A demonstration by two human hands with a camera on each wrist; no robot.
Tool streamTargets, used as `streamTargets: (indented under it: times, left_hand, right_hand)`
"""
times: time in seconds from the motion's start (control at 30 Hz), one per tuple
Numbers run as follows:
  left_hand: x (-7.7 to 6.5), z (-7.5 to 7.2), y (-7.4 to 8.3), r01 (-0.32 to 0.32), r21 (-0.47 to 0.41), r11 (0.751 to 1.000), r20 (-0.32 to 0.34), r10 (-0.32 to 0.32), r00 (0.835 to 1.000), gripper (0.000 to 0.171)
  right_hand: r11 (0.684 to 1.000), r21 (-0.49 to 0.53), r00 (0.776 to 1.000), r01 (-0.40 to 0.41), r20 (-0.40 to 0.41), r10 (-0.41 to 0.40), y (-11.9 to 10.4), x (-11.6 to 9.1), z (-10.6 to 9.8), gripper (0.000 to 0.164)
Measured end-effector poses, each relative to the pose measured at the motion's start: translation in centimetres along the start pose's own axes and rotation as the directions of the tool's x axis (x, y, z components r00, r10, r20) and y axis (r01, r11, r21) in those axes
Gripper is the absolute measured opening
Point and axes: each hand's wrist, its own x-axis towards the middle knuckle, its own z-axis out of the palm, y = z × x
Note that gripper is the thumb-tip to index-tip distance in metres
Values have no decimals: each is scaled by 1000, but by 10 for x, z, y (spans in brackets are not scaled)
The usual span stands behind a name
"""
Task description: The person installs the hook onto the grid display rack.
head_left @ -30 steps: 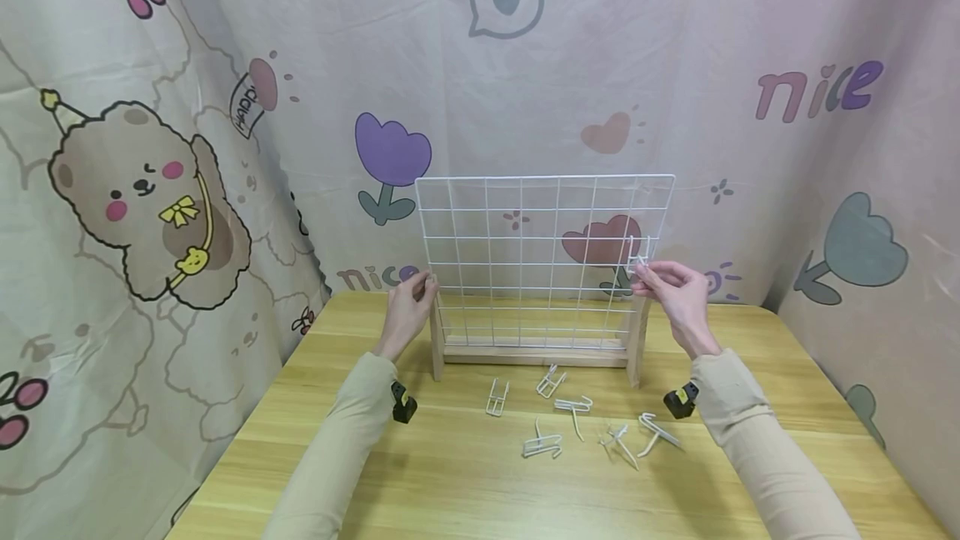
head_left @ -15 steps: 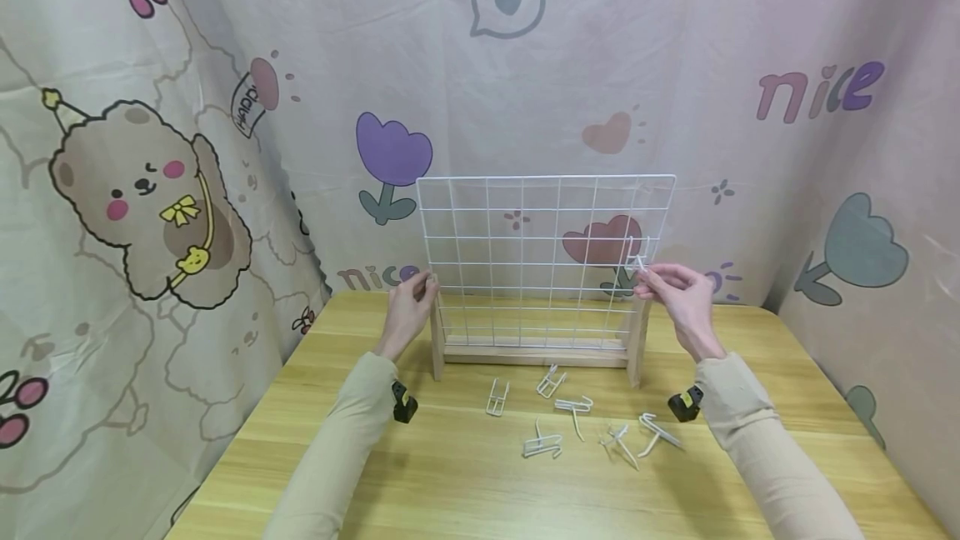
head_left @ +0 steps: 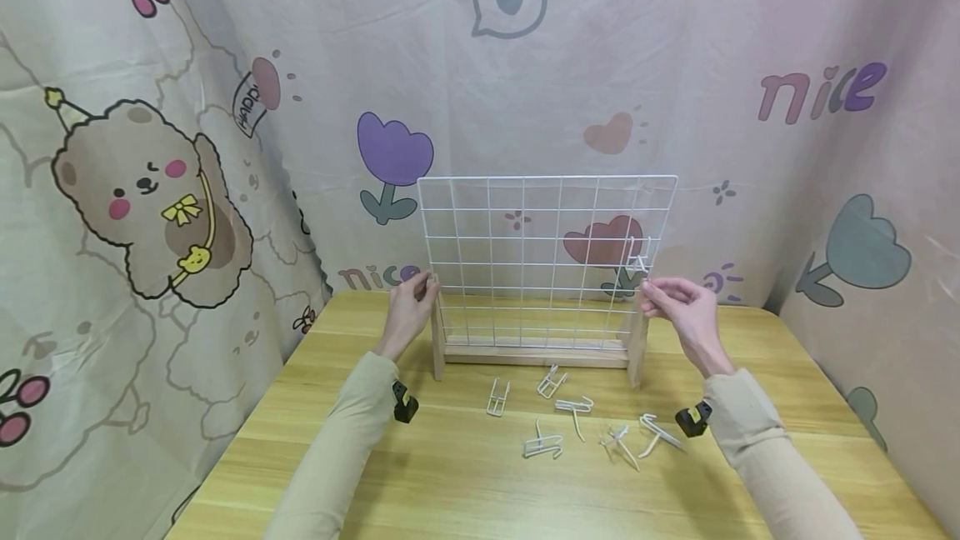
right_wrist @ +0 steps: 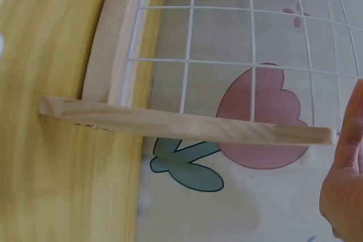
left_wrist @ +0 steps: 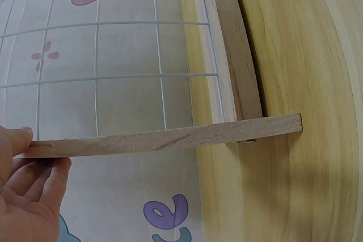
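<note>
A white wire grid panel stands upright in a wooden stand on the table. My left hand pinches the top of the stand's left post, thumb on one side and fingers on the other in the left wrist view. High on the right side of the grid hangs a white wire hook, its prong pointing toward me. My right hand is just below and right of that prong, beside the top of the right post. Its fingers look straight at the edge of the right wrist view.
Several loose white wire hooks lie scattered on the wooden table in front of the stand, mostly toward the right. A patterned curtain hangs close behind the table and along both sides.
My right hand has let go of the hook and moved down and slightly right. The hook stays on the grid. My left hand remains on the left post.
</note>
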Motion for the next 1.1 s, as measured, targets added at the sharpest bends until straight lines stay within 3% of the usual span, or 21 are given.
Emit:
streamTargets:
  times: [0.27, 0.47, 0.7, 0.93, 1.1]
  left_hand:
    - [2, -1, 0, 40, -4, 999, 20, -40, 999, 42]
    - [1, -1, 1, 43, -1, 999, 19, -43, 999, 41]
    - [0, -1, 1, 28, -11, 1000, 17, -28, 999, 41]
    - [1, 0, -1, 31, -17, 999, 16, -31, 999, 42]
    - [1, 0, -1, 36, -23, 999, 19, -35, 999, 42]
  right_hand:
    - [984, -167, 992, -58, 99, 76, 17, -17, -13, 14]
    - [939, -322, 975, -122, 138, 174, 34, -36, -28, 9]
    - [862, -489, 932, -132, 236, 276, 47, -62, -49, 23]
    - [801, -566, 878, -194, 264, 399, 50, -81, -70, 22]
    - [776, -597, 832, -205, 310, 459, 53, -88, -81, 25]
